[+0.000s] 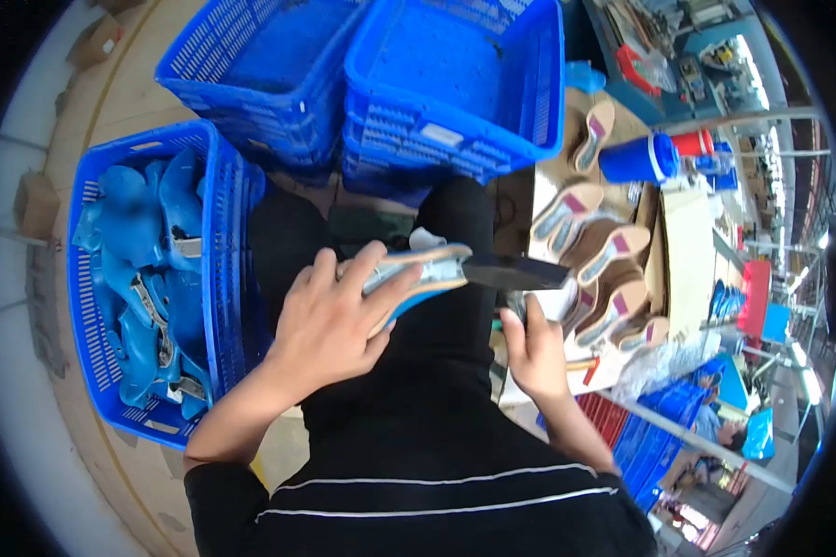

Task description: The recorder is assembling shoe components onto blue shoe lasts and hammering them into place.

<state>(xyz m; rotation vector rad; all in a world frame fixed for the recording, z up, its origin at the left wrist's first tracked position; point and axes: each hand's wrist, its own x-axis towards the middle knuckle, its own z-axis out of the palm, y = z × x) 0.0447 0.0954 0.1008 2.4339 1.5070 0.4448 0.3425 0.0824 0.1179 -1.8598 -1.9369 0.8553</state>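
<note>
Over my lap, my left hand is closed around a shoe upper with blue sides, a tan edge and a pale grey underside facing up. My fingers lie across its middle. My right hand grips the handle of a hammer, its fingers curled and thumb up. The hammer's long dark head reaches left to the end of the shoe upper; whether they touch I cannot tell. Most of the handle is hidden in my fist.
A blue basket of blue shoe uppers stands at my left. Stacked blue crates are ahead. On the right, a workbench holds several tan soles, a blue jug and a red-handled tool.
</note>
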